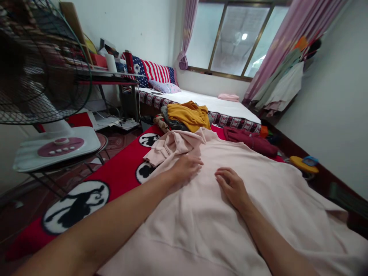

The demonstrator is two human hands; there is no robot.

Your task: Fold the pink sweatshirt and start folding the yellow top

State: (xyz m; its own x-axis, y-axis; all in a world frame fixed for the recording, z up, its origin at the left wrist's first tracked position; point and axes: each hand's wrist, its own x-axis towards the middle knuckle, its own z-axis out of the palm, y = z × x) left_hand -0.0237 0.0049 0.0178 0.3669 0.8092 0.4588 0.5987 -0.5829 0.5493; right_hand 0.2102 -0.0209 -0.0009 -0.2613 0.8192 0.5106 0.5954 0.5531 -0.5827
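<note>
While both hands lie flat on it, the work reads as a garment being smoothed out for folding.

Garment: pale pink sweatshirt (218, 214), spread body-up over the red patterned blanket (115, 176); it fills the near and middle ground.
Done so far: body laid out mostly flat; left sleeve (169, 147) drawn in and bunched near the collar end.
Left to do: by my judgement, most of the fold; no crease across the body yet, the right side spills loose toward the wall.
Backdrop: yellow garment (189, 115) and maroon garment (247, 140) heaped beyond; standing fan (43, 76) to the left.
Left hand (186, 168): palm down, fingers spread open, pressing the cloth just beside the bunched sleeve; nothing gripped.
Right hand (231, 186): palm down, fingers loosely curled, resting mid-chest on the cloth, near the left hand but apart; nothing gripped.
</note>
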